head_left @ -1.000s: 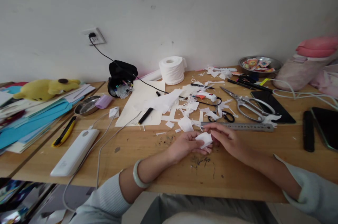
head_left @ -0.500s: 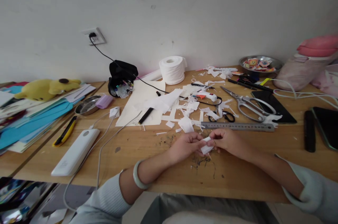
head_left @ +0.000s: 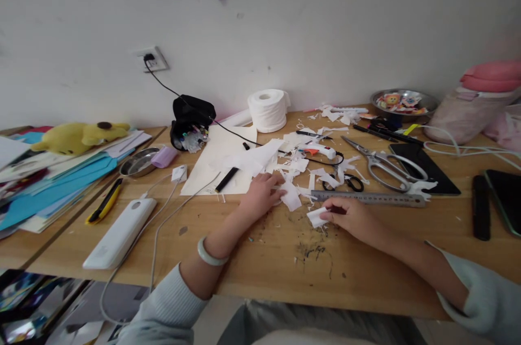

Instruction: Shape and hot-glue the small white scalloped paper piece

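Between the thumb and fingers of my right hand (head_left: 345,217) is a small folded piece of white paper (head_left: 316,217), held just above the wooden table (head_left: 260,258). My left hand (head_left: 264,193) reaches over the pile of white paper scraps (head_left: 290,195), its fingers apart and touching or just over the pieces. Whether a scrap is under those fingertips is partly hidden. Close beyond my right hand lies a steel ruler (head_left: 374,198). Black-handled scissors (head_left: 352,183) lie partly under scraps behind it, and large silver scissors (head_left: 386,163) rest to the right.
A white glue gun (head_left: 321,149) with a black cord lies among the scraps. Behind stands a tissue roll (head_left: 267,112). On the left are a white power bank (head_left: 120,234), a yellow cutter (head_left: 105,202) and a metal dish (head_left: 139,163). A phone (head_left: 504,198) lies far right.
My left hand has let go of the white paper and moved left and forward to the scraps. My right hand keeps hold of the folded piece. The view has shifted slightly.
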Motion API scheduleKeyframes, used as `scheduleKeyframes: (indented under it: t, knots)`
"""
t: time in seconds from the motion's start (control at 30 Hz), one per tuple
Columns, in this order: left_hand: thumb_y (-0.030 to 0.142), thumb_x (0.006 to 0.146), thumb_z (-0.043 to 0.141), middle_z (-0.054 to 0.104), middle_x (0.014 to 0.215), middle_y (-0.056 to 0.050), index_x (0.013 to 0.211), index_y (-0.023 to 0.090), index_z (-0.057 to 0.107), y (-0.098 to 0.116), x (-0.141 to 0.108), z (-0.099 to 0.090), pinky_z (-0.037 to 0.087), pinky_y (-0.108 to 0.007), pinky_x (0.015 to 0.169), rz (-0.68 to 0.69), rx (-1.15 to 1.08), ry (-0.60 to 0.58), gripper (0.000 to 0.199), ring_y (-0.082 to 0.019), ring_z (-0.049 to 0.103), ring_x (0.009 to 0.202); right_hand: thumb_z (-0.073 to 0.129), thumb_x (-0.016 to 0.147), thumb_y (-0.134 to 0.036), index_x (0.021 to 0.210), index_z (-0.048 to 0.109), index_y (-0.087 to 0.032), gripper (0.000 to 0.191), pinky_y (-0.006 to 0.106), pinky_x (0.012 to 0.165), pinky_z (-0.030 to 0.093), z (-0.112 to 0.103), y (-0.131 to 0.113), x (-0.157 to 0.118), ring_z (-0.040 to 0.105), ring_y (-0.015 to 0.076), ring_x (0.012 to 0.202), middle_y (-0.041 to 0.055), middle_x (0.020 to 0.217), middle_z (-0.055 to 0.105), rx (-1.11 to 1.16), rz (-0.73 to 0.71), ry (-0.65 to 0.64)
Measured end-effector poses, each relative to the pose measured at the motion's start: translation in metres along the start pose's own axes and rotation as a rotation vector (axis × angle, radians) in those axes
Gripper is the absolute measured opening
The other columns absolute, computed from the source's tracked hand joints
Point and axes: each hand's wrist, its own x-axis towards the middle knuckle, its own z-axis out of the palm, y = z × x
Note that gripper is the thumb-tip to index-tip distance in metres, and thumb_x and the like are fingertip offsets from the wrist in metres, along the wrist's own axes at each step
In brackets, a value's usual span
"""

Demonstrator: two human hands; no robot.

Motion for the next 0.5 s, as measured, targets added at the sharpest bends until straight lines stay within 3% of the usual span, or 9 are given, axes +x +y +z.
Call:
scheduleKeyframes:
  t: [0.2, 0.37, 0.5]
  knots:
    - [0.032, 0.073, 0.066, 0.061, 0.099, -0.007, 0.111, 0.017, 0.057, 0.011, -0.005, 0.005, 0.043, -0.035, 0.082, -0.035, -0.015, -0.077, 0.042, -0.024, 0.055, 0.092, 0.056, 0.078, -0.032, 0.079, 0.064, -0.019, 0.015, 0.029, 0.066, 0.044, -0.001, -0.003, 0.000, 0.060, 0.0168, 0.072, 0.0022, 0.077, 0.068, -0.069, -0.045, -0.007]
    - [0.041, 0.062, 0.074, 0.059, 0.104, -0.008, 0.111, 0.018, 0.057, 0.022, -0.012, 0.004, 0.039, -0.042, 0.089, -0.025, -0.021, -0.143, 0.057, -0.029, 0.052, 0.100, 0.056, 0.078, -0.031, 0.080, 0.066, -0.019, 0.015, 0.030, 0.069, 0.045, 0.000, 0.000, 0.000, 0.060, 0.0177, 0.074, 0.0035, 0.081, 0.069, -0.094, -0.058, -0.018]
    - [0.039, 0.067, 0.070, 0.056, 0.110, -0.010, 0.105, 0.017, 0.057, 0.026, -0.016, 0.006, 0.036, -0.045, 0.093, 0.023, -0.015, -0.154, 0.045, -0.029, 0.050, 0.103, 0.055, 0.078, -0.030, 0.082, 0.066, -0.019, 0.016, 0.031, 0.071, 0.045, 0.000, 0.000, 0.000, 0.061, 0.0186, 0.077, 0.0045, 0.083, 0.069, -0.089, -0.068, -0.021]
